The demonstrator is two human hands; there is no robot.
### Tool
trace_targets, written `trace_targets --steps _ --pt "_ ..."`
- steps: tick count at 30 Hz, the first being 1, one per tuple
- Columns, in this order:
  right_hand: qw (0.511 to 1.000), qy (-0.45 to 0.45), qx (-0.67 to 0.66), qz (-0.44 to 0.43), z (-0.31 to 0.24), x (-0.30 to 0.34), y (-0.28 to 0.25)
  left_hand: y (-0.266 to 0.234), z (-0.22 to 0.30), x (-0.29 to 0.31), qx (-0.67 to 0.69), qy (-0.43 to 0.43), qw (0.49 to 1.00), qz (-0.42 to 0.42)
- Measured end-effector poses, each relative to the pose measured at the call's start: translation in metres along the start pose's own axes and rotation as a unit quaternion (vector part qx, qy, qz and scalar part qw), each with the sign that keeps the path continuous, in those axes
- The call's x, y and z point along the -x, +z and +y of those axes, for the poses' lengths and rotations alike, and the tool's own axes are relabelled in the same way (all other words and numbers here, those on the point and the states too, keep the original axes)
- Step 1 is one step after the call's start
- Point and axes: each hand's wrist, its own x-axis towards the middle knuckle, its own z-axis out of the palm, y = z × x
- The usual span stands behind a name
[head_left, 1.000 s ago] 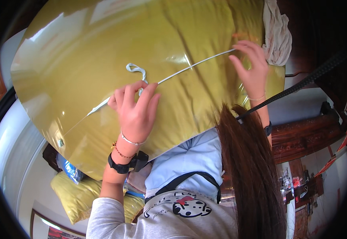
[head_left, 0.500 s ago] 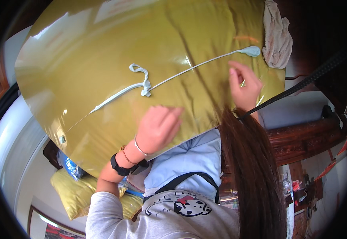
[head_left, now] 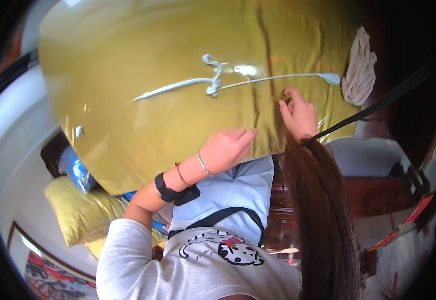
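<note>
A long pale-blue strand (head_left: 178,87) of soft, stretchy material, like slime or clay, lies across a glossy yellow table cover (head_left: 143,135). It has a folded loop (head_left: 217,75) near its middle and a blob (head_left: 331,78) at its right end. Leftward it thins to a thread, near a small pale bit (head_left: 79,131). My left hand (head_left: 229,148) hovers by the near edge, below the loop, its fingers curled in and nothing visible in them. Close under the strand's right part is my right hand (head_left: 299,116), empty, thumb and bent fingers apart. Neither hand touches the strand.
A crumpled pale cloth (head_left: 360,70) lies at the table's right edge. Long dark hair (head_left: 320,210) and a black braided cord (head_left: 373,112) hang on the right. At lower left are a yellow cushion (head_left: 78,210) and a shiny blue package (head_left: 78,167).
The view has shifted, so table, strand and cloth sit differently in the picture. My hands have come closer together along the near edge. The strand keeps its shape.
</note>
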Motion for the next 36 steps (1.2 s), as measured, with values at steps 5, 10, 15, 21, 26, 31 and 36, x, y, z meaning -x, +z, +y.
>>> trace_targets --steps 5,10,15,21,26,31,36 --pt "0.998 0.014 0.045 -0.039 -0.005 0.008 0.001 -0.026 -0.024 0.016 -0.022 -0.049 0.993 0.107" --pt "0.996 -0.017 0.092 -0.007 0.001 0.009 0.012 -0.047 -0.025 0.041 -0.011 -0.060 0.977 0.203" --pt "0.992 -0.058 0.104 -0.052 -0.036 0.003 0.035 -0.074 -0.034 0.082 -0.057 -0.085 0.949 0.297" --pt "0.984 -0.144 0.021 -0.101 -0.108 -0.006 0.044 -0.101 -0.046 0.131 -0.119 -0.152 0.892 0.410" --pt "0.959 -0.148 0.051 -0.236 -0.151 -0.005 0.049 -0.114 -0.069 0.160 -0.201 -0.255 0.834 0.446" --pt "0.939 -0.309 0.048 -0.144 -0.167 -0.003 0.056 -0.129 -0.085 0.181 -0.234 -0.281 0.765 0.530" --pt "0.931 -0.304 0.016 -0.203 -0.208 0.016 0.063 -0.138 -0.094 0.197 -0.250 -0.314 0.723 0.562"
